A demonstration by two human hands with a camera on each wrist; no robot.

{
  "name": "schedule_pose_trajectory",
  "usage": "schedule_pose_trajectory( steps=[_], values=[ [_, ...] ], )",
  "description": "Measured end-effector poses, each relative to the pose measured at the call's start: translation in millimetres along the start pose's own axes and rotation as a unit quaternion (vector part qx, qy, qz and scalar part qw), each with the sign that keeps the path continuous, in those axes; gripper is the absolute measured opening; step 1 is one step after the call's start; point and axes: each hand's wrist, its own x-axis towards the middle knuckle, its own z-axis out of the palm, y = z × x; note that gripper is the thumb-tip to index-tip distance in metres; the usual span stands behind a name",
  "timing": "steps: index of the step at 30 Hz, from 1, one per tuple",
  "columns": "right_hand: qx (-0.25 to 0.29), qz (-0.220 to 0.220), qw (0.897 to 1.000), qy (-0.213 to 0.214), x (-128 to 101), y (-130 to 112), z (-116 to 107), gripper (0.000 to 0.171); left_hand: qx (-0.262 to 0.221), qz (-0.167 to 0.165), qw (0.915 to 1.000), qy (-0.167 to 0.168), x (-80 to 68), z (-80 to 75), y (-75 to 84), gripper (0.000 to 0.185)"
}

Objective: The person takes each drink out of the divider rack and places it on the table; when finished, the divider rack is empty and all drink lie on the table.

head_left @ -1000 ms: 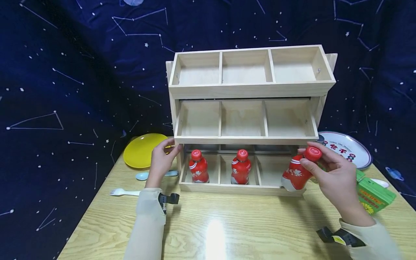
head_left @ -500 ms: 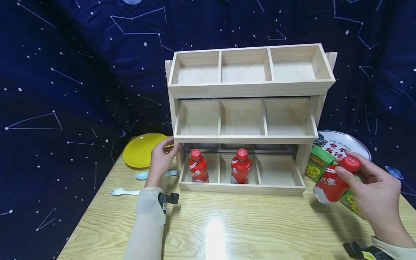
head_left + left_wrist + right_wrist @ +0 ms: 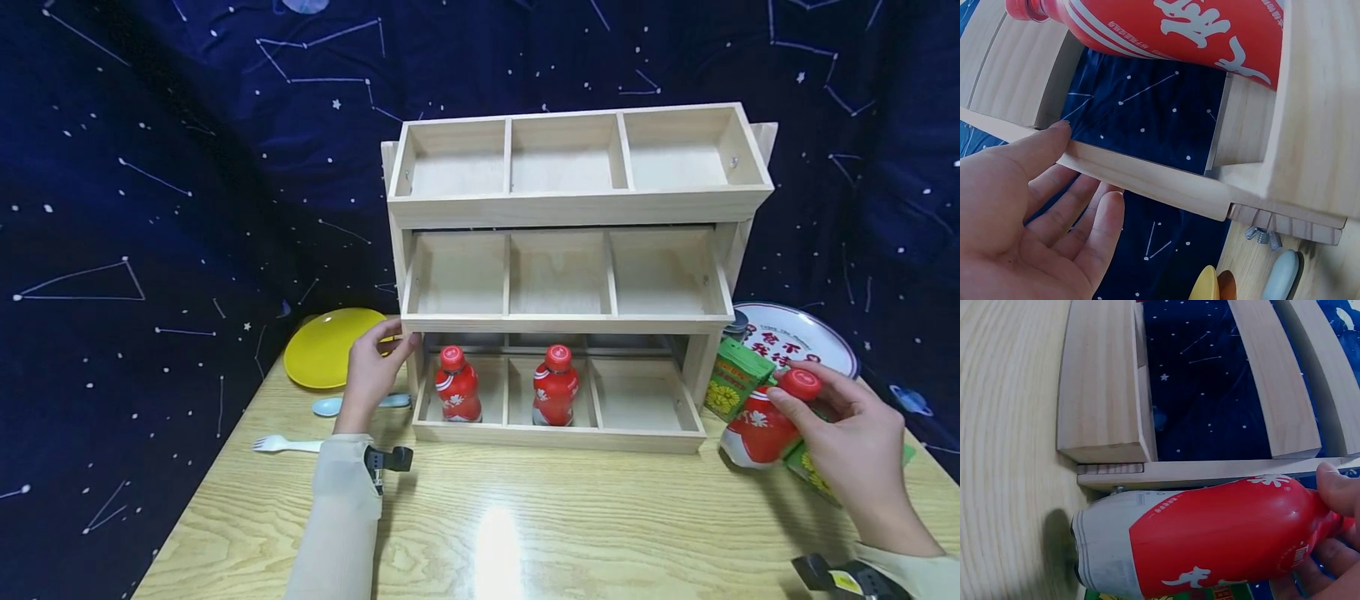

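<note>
A three-tier wooden rack point(image 3: 570, 321) stands on the wooden table point(image 3: 525, 517). Two red bottles sit upright in its bottom tier: one in the left compartment point(image 3: 458, 387) and one in the middle compartment point(image 3: 555, 387). My right hand point(image 3: 847, 433) grips a third red bottle point(image 3: 761, 425) point(image 3: 1210, 540) by its capped neck, tilted, to the right of the rack and just above the table. My left hand point(image 3: 372, 371) point(image 3: 1029, 206) rests with straight fingers against the rack's left side, thumb on the edge of the middle tier point(image 3: 1147, 175).
Green cartons point(image 3: 731, 375) lie right of the rack, behind the held bottle. A white printed plate point(image 3: 806, 337) sits at the back right. A yellow plate point(image 3: 330, 346), a pale blue spoon point(image 3: 330, 406) and a white fork point(image 3: 288, 444) lie at the left.
My right hand has carried the bottle from the front of the rack's bottom right compartment out to the right, and it now sits lower by the cartons. The left hand has stayed put.
</note>
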Motion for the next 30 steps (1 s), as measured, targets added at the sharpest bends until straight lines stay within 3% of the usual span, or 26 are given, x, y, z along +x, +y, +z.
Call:
schedule_pose_trajectory(
  steps=[7, 13, 17, 21, 30],
  values=[
    [0.000, -0.015, 0.999, -0.029, 2, 10, 2, 0.053, 0.004, -0.002, 1.0000, 0.001, -0.4, 2.6, -1.7, 0.041],
    [-0.092, -0.060, 0.991, -0.075, 9, 14, -3, 0.060, -0.006, 0.000, 1.0000, 0.004, 1.1, 3.0, -1.8, 0.041],
    [-0.139, -0.054, 0.985, -0.091, 10, 10, -4, 0.066, -0.002, 0.000, 1.0000, 0.007, 1.3, 1.5, -3.1, 0.042],
    [-0.157, -0.035, 0.984, -0.079, 5, -3, -4, 0.065, 0.001, 0.002, 1.0000, 0.008, 1.0, 0.8, -2.8, 0.042],
    [-0.125, -0.099, 0.987, 0.004, -12, -34, -1, 0.058, 0.003, 0.004, 1.0000, 0.009, 1.2, 0.6, -1.2, 0.041]
  ],
)
